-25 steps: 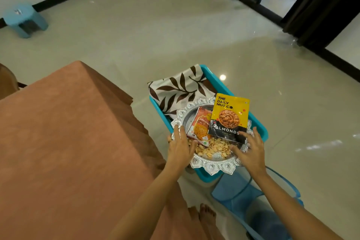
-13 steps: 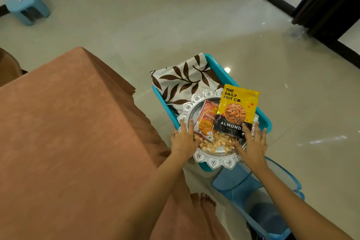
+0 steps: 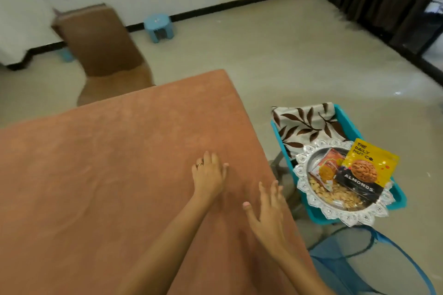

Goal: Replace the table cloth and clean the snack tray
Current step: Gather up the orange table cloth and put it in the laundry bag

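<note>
Right grip (image 3: 268,213) near "ALMONDS" pouch (image 3: 364,170)

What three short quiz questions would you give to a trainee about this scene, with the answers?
1. True or false: the left hand grips the silver snack tray.
2. Which thing lies in the turquoise crate beyond the tray? A) leaf-print cloth B) newspaper C) plates
3. Fill in: the yellow packet on the tray reads ____.
Key: 1 false, it rests open on the brown table cloth; 2 A; 3 ALMONDS.
</note>
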Tool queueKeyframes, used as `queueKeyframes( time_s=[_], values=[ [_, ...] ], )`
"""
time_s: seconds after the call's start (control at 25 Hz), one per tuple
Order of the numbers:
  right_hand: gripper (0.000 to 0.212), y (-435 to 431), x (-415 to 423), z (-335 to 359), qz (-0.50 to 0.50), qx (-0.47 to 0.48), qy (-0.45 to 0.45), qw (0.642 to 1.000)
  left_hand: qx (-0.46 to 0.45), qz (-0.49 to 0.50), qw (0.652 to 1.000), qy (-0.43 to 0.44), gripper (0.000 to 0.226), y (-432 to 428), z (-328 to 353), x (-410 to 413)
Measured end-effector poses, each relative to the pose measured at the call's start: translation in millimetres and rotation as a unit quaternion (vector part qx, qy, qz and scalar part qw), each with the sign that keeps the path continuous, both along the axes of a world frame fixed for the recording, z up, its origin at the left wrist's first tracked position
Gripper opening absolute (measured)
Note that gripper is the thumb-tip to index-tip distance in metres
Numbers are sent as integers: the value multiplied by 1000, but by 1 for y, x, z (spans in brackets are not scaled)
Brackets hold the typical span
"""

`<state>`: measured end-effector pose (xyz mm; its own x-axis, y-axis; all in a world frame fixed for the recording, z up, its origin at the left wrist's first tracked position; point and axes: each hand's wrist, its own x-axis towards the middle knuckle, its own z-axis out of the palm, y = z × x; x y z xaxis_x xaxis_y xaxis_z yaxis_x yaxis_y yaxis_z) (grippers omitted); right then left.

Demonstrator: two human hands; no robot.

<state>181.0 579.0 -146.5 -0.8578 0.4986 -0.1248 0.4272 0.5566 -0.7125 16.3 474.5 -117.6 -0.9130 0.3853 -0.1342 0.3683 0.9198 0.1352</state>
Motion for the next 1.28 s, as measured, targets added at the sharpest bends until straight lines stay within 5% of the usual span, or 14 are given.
queueKeyframes(
  time_s=[0.2, 0.28, 0.44, 0.52, 1.28],
  values=[
    [105, -83, -13, -5, -46, 31, -96, 994, 8, 276, 961, -16, 59, -198, -10, 6],
    [112, -103, -17, -11, -65, 42, -124, 989, 22, 408, 912, -26, 72, -259, -12, 17],
    [122, -129, -36, -16, -138, 59, -147, 978, 103, 633, 763, -83, 113, -339, -15, 39],
    [125, -135, -50, -17, -159, 59, -132, 977, 126, 652, 738, -119, 127, -357, -22, 47],
    [92, -189, -142, -33, 15, 199, -88, 976, 123, 395, 910, -27, 113, -386, -47, 17]
  ],
)
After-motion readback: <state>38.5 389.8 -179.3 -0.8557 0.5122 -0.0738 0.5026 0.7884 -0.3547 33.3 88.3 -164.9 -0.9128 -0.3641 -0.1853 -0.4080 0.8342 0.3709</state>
